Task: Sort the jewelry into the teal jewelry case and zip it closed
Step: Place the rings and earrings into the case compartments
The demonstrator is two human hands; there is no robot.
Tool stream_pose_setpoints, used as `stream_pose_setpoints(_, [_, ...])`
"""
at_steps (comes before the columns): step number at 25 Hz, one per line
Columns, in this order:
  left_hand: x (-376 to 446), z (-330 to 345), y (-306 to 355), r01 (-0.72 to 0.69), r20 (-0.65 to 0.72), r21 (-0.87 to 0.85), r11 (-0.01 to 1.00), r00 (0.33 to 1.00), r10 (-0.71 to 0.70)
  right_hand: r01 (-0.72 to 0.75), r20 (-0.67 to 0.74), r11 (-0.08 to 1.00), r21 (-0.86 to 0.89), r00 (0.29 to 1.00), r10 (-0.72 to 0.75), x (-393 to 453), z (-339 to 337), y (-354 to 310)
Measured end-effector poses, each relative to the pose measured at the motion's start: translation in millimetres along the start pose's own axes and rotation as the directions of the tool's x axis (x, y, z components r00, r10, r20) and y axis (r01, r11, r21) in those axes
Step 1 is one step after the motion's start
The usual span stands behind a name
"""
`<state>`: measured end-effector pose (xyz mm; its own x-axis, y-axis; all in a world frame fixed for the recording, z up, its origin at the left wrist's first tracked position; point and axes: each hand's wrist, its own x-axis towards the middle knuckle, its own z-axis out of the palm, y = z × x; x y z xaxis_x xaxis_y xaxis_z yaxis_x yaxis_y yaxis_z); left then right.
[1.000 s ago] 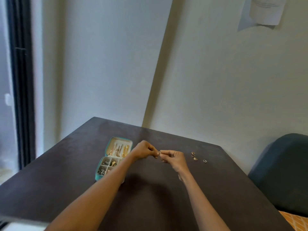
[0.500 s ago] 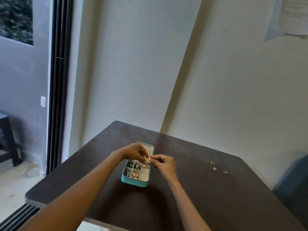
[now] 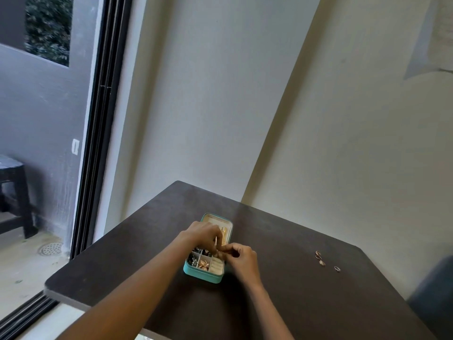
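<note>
Dark brown counter (image 3: 282, 303) fills the lower frame, set into a corner of pale walls (image 3: 220, 106), with a black-framed sliding door (image 3: 98, 143) at 9 o'clock. Teal jewelry case (image 3: 202, 276) lies open near the counter's middle, its small compartments holding gold and dark pieces. Left hand (image 3: 203, 235) hovers over the case's hinge area, fingers curled downward as if pinching something; what it holds is too small to tell. Right hand (image 3: 241, 258), at 3 o'clock of the case, has its fingertips pinched together, meeting the left fingertips above the compartments. About 4 loose rings (image 3: 321, 260) sit well apart at 3 o'clock.
</note>
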<state>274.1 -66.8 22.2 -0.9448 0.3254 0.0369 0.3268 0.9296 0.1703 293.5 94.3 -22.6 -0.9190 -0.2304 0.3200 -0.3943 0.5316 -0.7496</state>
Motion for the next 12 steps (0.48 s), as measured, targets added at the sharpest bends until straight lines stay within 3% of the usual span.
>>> stream_pose_setpoints(4, [5.7,1.3,2.3,0.021,-0.027,0.035,0.999,0.999,-0.02,0.015,0.042,0.999,-0.048,0.999,-0.012,0.8,-2.3,3.9])
stream_pose_setpoints(12, [6.9,5.0,6.9,0.092,-0.068,-0.04,0.995,0.993,-0.095,0.125,0.077,0.918,-0.378,0.992,-0.103,3.5,-1.6,-2.5])
